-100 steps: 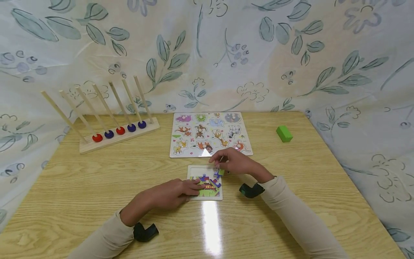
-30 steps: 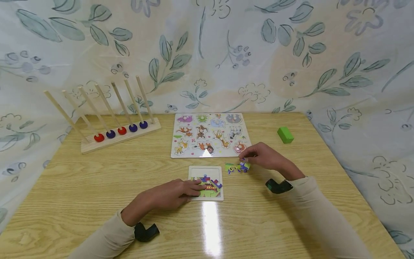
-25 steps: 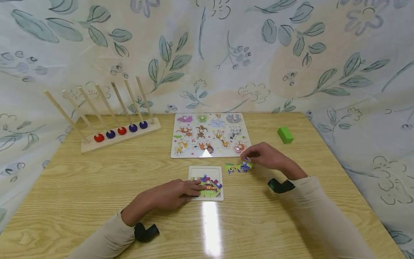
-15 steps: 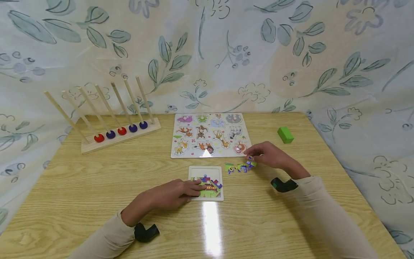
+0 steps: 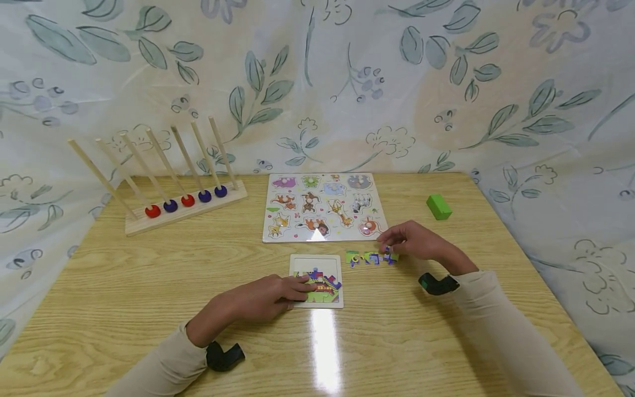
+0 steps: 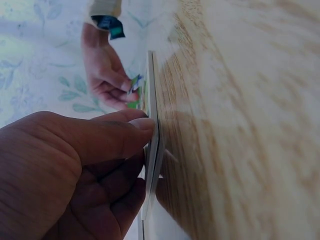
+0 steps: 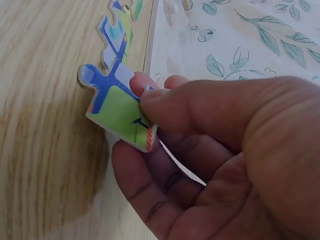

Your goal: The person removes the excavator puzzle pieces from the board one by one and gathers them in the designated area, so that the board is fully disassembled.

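My left hand holds the small jigsaw tray at its left side, fingers over the assembled pieces and thumb at the edge. The tray's lower part carries joined pieces; its upper part is bare. In the left wrist view, the left thumb meets the tray's edge. Right of the tray, my right hand pinches a green-and-blue jigsaw piece between thumb and fingers, tilted just above the table. Beside it lie other loose jigsaw pieces in a row; the right wrist view shows one piece close to the pinched one.
An animal peg puzzle board lies behind the tray. At the back left stands a wooden rack with upright dowels and red and blue beads. A green block sits at the back right, before a leaf-patterned cloth.
From the tray's upper right corner, my right hand has moved right with a jigsaw piece, past the loose pieces to the end of their row. My left hand stays on the tray.
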Demonstrator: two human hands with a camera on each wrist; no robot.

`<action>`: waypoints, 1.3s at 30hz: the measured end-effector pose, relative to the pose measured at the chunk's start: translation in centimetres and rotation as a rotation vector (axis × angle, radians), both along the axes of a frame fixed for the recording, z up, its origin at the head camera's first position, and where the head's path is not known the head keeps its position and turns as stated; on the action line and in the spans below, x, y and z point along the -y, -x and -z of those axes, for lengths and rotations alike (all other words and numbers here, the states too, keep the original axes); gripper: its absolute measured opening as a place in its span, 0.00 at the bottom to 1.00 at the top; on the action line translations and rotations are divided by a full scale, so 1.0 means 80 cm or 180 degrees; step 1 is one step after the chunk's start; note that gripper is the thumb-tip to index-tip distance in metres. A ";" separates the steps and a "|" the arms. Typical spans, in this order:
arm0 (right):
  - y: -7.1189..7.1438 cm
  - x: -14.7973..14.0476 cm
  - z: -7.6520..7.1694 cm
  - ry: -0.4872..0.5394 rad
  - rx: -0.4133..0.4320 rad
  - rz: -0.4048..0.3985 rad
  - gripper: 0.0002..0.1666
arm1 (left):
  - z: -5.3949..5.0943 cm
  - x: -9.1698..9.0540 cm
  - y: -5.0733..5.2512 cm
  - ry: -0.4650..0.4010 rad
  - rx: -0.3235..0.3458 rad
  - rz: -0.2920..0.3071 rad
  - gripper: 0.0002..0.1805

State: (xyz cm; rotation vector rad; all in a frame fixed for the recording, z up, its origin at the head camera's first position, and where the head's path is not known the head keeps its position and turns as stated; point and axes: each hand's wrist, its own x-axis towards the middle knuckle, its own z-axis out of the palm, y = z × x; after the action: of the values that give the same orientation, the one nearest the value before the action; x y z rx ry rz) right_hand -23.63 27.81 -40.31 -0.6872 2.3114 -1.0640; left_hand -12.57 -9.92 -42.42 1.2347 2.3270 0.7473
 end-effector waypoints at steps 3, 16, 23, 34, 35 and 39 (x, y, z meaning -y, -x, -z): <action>-0.001 0.001 0.000 -0.0029 0.0028 -0.0072 0.17 | -0.001 0.000 0.000 0.0019 0.0041 -0.0028 0.21; -0.003 0.005 0.002 -0.0253 -0.0227 -0.0080 0.18 | -0.003 -0.001 -0.001 0.0068 0.0023 -0.0072 0.20; -0.002 0.005 0.000 -0.0295 -0.0356 0.0016 0.16 | -0.003 -0.001 -0.001 0.0111 -0.0004 -0.0081 0.20; -0.012 0.027 -0.010 -0.0380 -0.0699 0.0186 0.11 | -0.001 -0.002 -0.001 0.0019 -0.0193 0.0037 0.20; -0.013 0.029 -0.010 -0.0378 -0.0708 0.0197 0.11 | -0.001 -0.002 -0.001 0.0012 -0.0202 0.0040 0.20; -0.016 0.038 -0.012 -0.0301 -0.0740 0.0129 0.11 | -0.001 -0.003 -0.003 0.0054 -0.0232 0.0001 0.20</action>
State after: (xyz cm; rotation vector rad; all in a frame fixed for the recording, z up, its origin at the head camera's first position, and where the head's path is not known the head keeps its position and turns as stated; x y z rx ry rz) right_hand -22.34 24.74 -39.38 -0.7646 2.5653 -0.9273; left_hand -12.32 -9.68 -42.36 1.2748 2.3861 0.6918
